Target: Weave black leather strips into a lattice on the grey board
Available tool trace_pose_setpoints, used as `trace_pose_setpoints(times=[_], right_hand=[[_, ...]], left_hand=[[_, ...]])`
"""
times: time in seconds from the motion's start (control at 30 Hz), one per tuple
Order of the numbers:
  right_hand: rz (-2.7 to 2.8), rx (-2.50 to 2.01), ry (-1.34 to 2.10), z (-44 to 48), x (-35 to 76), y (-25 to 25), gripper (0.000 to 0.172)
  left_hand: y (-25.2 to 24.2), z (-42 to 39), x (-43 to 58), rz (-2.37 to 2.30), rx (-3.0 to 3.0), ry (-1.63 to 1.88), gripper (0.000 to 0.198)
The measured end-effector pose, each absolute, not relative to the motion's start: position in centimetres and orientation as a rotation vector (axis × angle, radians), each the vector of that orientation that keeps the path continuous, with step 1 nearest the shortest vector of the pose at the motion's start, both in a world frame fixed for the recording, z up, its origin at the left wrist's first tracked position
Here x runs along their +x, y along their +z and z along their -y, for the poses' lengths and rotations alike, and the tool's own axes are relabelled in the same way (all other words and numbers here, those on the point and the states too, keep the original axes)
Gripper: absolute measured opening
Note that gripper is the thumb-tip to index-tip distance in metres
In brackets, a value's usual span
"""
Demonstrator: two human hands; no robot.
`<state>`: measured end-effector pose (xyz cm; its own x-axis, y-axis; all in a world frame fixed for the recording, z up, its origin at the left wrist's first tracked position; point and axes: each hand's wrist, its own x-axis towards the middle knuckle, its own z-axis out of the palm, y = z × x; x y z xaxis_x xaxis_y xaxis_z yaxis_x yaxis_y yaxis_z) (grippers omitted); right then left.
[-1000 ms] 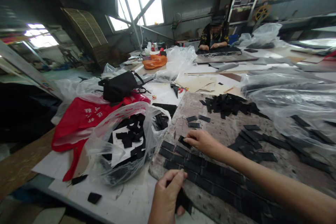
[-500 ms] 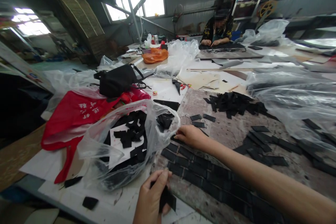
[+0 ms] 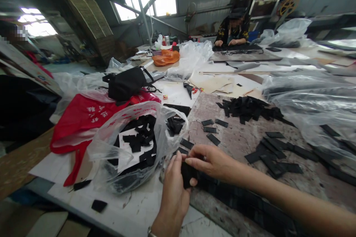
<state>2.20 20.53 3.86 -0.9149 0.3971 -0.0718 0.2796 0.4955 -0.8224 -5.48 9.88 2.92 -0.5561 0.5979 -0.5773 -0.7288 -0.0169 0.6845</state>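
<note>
My left hand [image 3: 175,189] is wrapped round a small bunch of black fabric pieces [image 3: 188,174], held low over the near edge of the work board. At the top of that bunch, my right hand [image 3: 208,161] has its thumb and forefinger pinched on a black piece, whose edges are mostly hidden by the fingers. Under my right forearm, rows of black rectangular pieces [image 3: 244,202] lie side by side on the stained board [image 3: 200,113]. A few single rectangles [image 3: 213,139] lie just beyond my right hand.
Left of my hands stands a clear plastic bag [image 3: 108,181] of black scraps, beside a red bag [image 3: 75,118] and a black bag [image 3: 126,83]. Piles of black strips [image 3: 247,107] lie further back. Plastic sheeting [image 3: 319,96] covers the right side. Another person [image 3: 233,31] works across the table.
My right hand has come back from the far end of the rows to the bunch. My left hand has risen and moved right to meet it. More rectangles show beyond the hands.
</note>
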Motion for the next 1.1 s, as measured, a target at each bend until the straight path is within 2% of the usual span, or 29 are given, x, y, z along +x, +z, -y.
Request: trace_pose_setpoints(times=[0.2,0.47,0.57,0.73,0.83,0.97,1.1], right_hand=[[2.594,-0.786,1.542,-19.9,3.0,4.8,0.014],[2.318,-0.96,1.505,-22.2,3.2,3.3,0.018],[2.309,-0.882,1.31,-22.7,3.5,2.5,0.017],[2.431,-0.534,0.704,-23.7,4.7,1.9,0.013],[2.588,-0.222,0.449,-24.8,5.8,1.3,0.019],[2.823,0.07,0.259,-26.0,7.3,0.7,0.028],[2.916,-0.019,0.277,-25.9,8.2,0.8,0.028]], left_hand=[[2.7,-9.9,-4.6,-1.233,0.01,1.699,0.026],[2.0,-10.0,-4.2,-1.145,-0.031,1.599,0.029],[1.5,-9.6,-4.3,-1.151,-0.085,1.59,0.028],[1.4,-8.7,-3.9,-1.121,-0.156,1.529,0.037],[1.2,-8.5,-3.4,-1.106,-0.126,1.504,0.042],[0.4,-8.1,-2.8,-1.104,-0.055,1.463,0.041],[-0.1,-7.7,-2.7,-1.096,0.02,1.427,0.042]])
